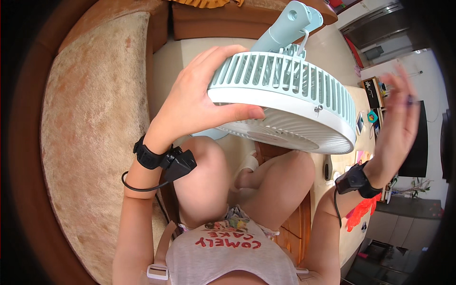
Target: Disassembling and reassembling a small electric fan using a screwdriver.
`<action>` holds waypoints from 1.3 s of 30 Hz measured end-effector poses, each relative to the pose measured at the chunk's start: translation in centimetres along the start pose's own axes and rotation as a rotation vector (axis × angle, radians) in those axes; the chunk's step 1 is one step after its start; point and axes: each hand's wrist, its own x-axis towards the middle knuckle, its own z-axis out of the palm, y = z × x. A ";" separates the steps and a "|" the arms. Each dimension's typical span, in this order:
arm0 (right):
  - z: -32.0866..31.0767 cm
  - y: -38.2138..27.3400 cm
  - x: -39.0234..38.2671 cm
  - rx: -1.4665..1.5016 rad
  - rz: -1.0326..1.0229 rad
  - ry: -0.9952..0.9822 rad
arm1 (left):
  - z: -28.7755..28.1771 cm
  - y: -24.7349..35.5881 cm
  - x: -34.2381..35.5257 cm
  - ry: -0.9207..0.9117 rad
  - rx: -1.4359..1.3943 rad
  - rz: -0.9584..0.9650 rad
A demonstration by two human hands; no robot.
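Observation:
A light-blue and white electric fan head (285, 102) is tilted face down above my knees. Its blue neck piece (285, 28) points up and away, with a pale cable beside it. My left hand (204, 92) grips the rim on the left, thumb along the white front ring and fingers over the slatted back. A small metal screw (318, 109) sticks out of the ring's near side. To the right of the fan, touching nothing, my right hand (396, 118) is raised, fingers stretched out and slightly blurred. Both wrists wear black straps with small devices.
On the left is a brown sofa with a beige fuzzy cover (97, 109). A pale table (354, 102) at the right carries a dark-handled brush-like object (327, 167), and a red plastic bag (363, 211) lies near my right forearm. A dark television (415, 142) stands farther right.

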 end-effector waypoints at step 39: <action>5.8 -4.4 -0.7 0.243 -0.322 -0.089 | -0.5 3.8 -1.5 0.050 0.037 -0.006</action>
